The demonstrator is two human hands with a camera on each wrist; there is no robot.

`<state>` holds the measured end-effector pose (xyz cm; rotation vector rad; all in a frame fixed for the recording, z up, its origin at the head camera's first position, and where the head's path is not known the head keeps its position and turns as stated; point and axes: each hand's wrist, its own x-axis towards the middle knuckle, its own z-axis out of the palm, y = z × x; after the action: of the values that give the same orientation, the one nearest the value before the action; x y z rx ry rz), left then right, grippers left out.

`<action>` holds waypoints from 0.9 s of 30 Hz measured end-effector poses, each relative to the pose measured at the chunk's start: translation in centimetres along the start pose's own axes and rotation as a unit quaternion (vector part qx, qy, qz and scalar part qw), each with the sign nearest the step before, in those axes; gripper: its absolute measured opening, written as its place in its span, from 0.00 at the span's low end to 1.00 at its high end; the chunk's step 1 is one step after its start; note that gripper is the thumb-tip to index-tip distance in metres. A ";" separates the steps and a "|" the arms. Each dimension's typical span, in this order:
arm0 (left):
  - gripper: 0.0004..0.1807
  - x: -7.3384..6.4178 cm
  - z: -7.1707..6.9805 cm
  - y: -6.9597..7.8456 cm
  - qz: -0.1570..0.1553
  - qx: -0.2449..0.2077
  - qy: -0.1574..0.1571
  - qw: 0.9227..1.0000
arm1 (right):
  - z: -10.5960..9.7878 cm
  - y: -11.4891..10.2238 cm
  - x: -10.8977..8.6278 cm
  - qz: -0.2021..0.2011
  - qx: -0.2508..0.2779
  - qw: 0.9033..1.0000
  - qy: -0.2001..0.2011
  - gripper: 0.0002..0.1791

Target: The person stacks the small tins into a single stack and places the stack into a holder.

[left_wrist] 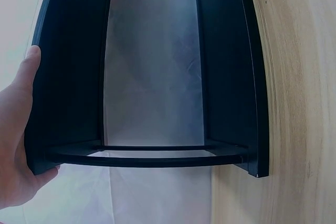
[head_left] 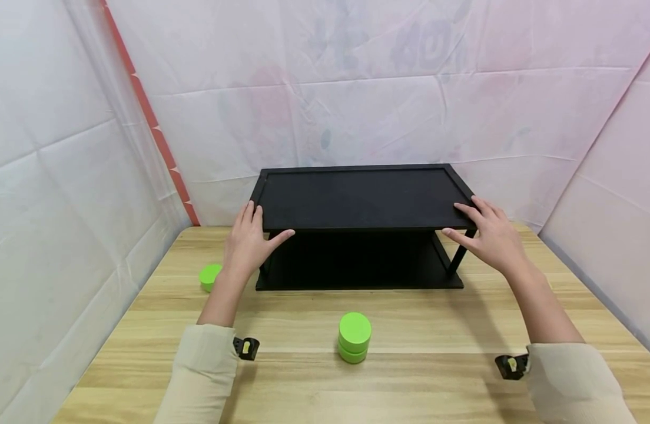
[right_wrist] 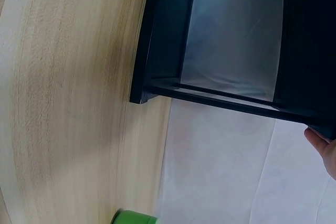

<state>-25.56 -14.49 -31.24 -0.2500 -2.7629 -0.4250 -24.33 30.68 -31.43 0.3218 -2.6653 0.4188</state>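
A black two-tier shelf (head_left: 367, 197) stands on the wooden table, its upper board carried by thin posts above a lower board. My left hand (head_left: 245, 244) holds the upper board's near left corner, thumb along the front edge and fingers over the left side. In the left wrist view, the thumb and fingers of the left hand (left_wrist: 14, 140) lie around that end. At the near right corner, my right hand (head_left: 489, 232) grips the board, with its thumb at the front edge. Only a small part of the right hand (right_wrist: 326, 150) shows in the right wrist view.
A green round container (head_left: 355, 333) stands on the table (head_left: 410, 383) in front of the shelf. Another green round piece (head_left: 210, 275) is beside my left forearm. In the right wrist view, a green cylinder (right_wrist: 135, 217) shows at the bottom. White sheeting (head_left: 357, 88) encloses the back and sides.
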 end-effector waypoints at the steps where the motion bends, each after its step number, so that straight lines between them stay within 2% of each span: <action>1: 0.55 0.0 0.0 0.0 0.000 0.000 0.000 1.000 | 0.0 0.0 0.0 0.000 0.000 1.000 -0.001 0.38; 16: 0.57 0.1 0.0 0.1 -0.002 0.001 -0.007 1.000 | -0.2 0.1 0.1 0.007 -0.001 1.000 -0.017 0.39; 23: 0.58 0.3 0.0 0.0 0.002 -0.004 0.000 1.000 | -0.3 0.2 0.3 0.010 0.000 1.000 -0.017 0.39; 27: 0.57 0.4 0.0 0.0 -0.005 -0.009 -0.008 1.000 | -0.3 0.1 0.2 0.011 -0.002 1.000 -0.020 0.40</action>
<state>-25.90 -14.46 -31.12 -0.2460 -2.7773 -0.4534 -24.49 30.87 -31.13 0.3046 -2.7106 0.4189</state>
